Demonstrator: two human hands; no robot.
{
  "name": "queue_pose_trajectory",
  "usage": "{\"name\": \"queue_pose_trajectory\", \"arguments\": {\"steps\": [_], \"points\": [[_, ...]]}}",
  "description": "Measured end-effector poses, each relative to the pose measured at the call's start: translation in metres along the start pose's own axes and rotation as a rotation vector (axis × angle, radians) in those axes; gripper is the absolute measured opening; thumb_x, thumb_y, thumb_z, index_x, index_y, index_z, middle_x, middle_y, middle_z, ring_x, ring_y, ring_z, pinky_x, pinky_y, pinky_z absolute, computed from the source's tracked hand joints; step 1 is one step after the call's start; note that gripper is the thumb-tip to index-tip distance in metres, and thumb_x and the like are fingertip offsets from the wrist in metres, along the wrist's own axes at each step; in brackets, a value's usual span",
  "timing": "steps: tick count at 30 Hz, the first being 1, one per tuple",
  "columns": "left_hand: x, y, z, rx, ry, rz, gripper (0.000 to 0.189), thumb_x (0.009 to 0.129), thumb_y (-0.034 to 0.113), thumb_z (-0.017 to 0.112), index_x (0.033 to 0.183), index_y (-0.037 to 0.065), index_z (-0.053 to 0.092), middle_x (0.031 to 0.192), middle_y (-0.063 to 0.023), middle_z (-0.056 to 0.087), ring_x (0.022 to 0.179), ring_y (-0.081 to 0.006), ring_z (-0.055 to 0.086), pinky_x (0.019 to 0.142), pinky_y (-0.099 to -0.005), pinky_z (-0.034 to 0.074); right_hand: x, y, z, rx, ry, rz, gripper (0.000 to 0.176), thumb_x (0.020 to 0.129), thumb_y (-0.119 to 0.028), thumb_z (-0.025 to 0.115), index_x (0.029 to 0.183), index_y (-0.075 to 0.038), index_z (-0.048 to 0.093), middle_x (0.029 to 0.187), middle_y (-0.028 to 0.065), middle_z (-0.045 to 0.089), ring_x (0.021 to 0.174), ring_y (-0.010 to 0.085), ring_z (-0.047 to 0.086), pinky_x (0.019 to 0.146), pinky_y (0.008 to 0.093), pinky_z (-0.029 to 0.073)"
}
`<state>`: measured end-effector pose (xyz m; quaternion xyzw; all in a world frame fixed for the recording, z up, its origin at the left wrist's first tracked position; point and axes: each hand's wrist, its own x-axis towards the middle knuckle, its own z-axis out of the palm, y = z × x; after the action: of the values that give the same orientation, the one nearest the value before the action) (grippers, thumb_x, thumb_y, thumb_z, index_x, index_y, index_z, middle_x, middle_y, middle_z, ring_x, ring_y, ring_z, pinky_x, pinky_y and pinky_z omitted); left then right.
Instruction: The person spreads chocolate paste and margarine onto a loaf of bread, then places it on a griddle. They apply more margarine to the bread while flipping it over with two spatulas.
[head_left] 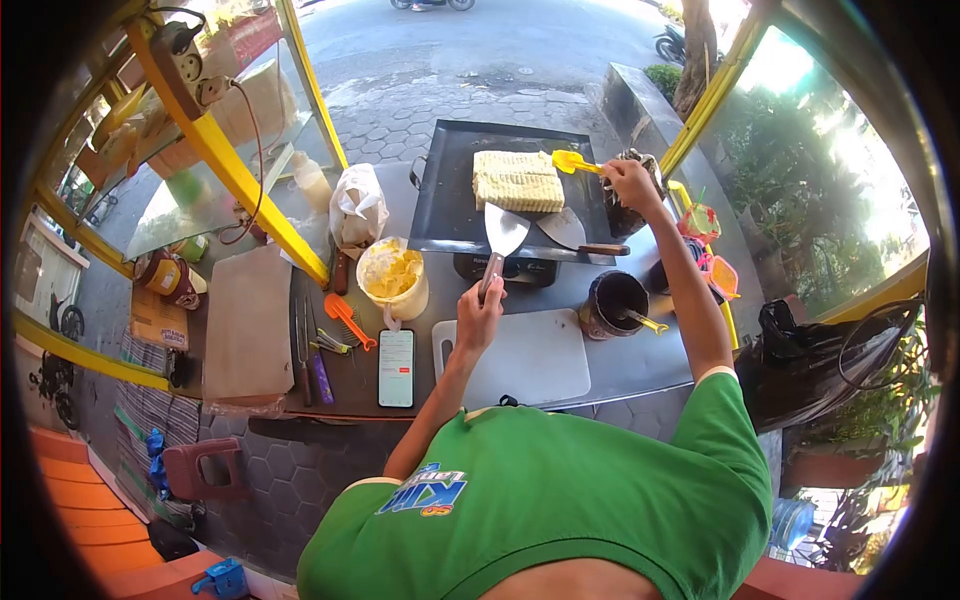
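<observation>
My left hand (pixel 480 317) is closed around the handle of a metal spatula (pixel 507 230), whose broad blade meets the near edge of a pale block of bread (pixel 517 184). The bread lies on a black square griddle (pixel 450 160), its top ridged and split by a lengthwise line. My right hand (pixel 630 184) grips a yellow plastic spatula (pixel 570 162), its head at the bread's far right corner. A second metal scraper (pixel 563 230) with a wooden handle rests on the griddle's near right edge.
Left of the griddle stand a tub of yellow spread (pixel 393 283), an orange brush (pixel 347 318) and a phone (pixel 396 368). Nearer me is a white cutting board (pixel 530 355). A dark pot (pixel 612 305) holding a yellow-handled utensil is at right. Yellow posts (pixel 225 160) frame the stall.
</observation>
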<state>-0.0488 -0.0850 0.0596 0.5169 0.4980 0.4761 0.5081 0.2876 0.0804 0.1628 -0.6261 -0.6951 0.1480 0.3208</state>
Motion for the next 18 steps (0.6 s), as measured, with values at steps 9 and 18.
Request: {"name": "queue_pose_trajectory", "arguments": {"steps": [9, 18], "points": [[0.016, 0.009, 0.008, 0.030, 0.011, 0.034, 0.049, 0.099, 0.043, 0.053, 0.078, 0.000, 0.062, 0.056, -0.0013, 0.050, 0.051, -0.0094, 0.050, 0.048, -0.0297, 0.038, -0.023, -0.038, 0.008, -0.456, -0.143, -0.246, 0.026, 0.096, -0.023, 0.057, 0.091, -0.001, 0.069, 0.098, 0.0216, 0.068, 0.092, 0.0399, 0.065, 0.079, 0.0483, 0.051], [0.015, -0.009, 0.010, -0.273, -0.056, -0.082, 0.046, 0.102, 0.049, 0.051, 0.084, 0.007, 0.057, 0.053, 0.0056, 0.039, 0.044, -0.0032, 0.036, 0.041, -0.0214, 0.027, -0.026, -0.020, -0.042, -0.083, 0.033, -0.111, 0.027, 0.096, -0.025, 0.059, 0.099, -0.001, 0.071, 0.081, 0.0232, 0.068, 0.079, 0.0405, 0.068, 0.070, 0.0447, 0.051]]}}
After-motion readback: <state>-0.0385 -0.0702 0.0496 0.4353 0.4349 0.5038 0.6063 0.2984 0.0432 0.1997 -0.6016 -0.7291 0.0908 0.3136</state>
